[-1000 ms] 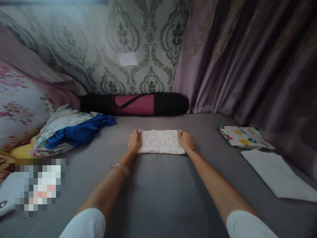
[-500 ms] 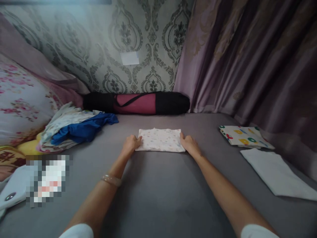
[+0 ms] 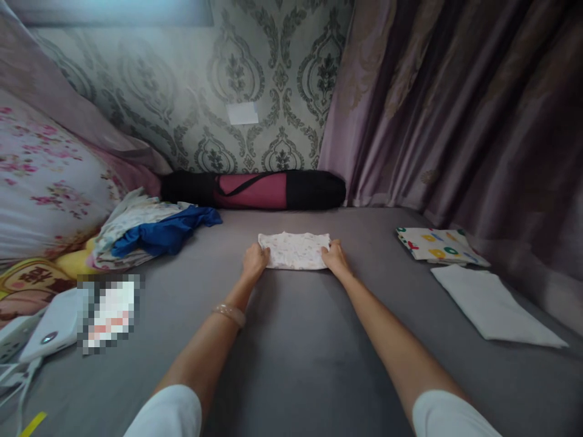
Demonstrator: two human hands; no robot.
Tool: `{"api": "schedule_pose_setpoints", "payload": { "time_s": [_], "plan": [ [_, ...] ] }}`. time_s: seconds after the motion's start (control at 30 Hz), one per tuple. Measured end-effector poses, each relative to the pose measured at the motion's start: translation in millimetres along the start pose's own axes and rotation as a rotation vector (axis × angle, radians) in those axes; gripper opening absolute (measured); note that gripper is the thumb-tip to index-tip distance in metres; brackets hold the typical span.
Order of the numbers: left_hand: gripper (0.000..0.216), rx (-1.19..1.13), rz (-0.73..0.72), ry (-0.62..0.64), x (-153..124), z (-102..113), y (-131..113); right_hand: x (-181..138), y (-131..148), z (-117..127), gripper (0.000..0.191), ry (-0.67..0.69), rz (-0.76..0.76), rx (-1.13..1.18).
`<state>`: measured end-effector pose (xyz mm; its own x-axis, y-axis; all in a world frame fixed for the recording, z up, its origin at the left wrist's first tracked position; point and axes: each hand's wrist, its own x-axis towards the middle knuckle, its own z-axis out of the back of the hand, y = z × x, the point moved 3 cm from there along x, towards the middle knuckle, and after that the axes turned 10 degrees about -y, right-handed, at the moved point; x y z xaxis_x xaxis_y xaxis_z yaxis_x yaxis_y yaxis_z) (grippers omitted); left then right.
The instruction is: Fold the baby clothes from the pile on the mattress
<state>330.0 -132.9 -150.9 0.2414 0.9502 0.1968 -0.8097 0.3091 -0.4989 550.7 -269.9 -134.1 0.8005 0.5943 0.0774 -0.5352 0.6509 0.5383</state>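
Note:
A white cloth with a small pale print (image 3: 296, 250), folded into a rectangle, lies between my hands on the grey sheet (image 3: 296, 352). My left hand (image 3: 256, 261) is closed on its left edge, thumb on top. At the opposite edge my right hand (image 3: 336, 257) grips the cloth the same way, with the thumb over it. Which kind of garment or cloth it is, I cannot tell. The fingers beneath it are hidden.
Folded cloths lie on the right, one with colourful print (image 3: 439, 246) and one plain white (image 3: 494, 306). A crumpled blue cloth (image 3: 159, 233) is at left, near a white power bank (image 3: 59, 325) with cables. A black and maroon long bag (image 3: 259, 190) rests along the wall.
My hands have come slightly closer together, with the thumbs further over the cloth's edges. The view has shifted, showing more of the cables at left.

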Motion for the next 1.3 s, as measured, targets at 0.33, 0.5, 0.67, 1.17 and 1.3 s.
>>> {"api": "schedule_pose_setpoints", "payload": {
  "time_s": [0.33,0.5,0.67,1.17,1.3],
  "plan": [
    [0.025,-0.044,0.001,-0.018,-21,25,6,-15,-22,13,0.042,-0.005,0.178,-0.032],
    [0.024,-0.039,0.003,0.015,-41,24,19,-33,-33,21,0.042,0.052,0.203,-0.111],
    [0.025,0.066,-0.047,0.032,-58,29,17,-46,-36,26,0.038,0.080,0.214,-0.230],
    [0.032,-0.028,-0.793,0.132,-58,2,-44,-21,-6,24,0.033,-0.064,0.168,-0.258],
    [0.045,0.049,-0.789,0.200,-65,-15,-52,-17,-13,21,0.029,-0.072,0.166,-0.239]
  ]
}}
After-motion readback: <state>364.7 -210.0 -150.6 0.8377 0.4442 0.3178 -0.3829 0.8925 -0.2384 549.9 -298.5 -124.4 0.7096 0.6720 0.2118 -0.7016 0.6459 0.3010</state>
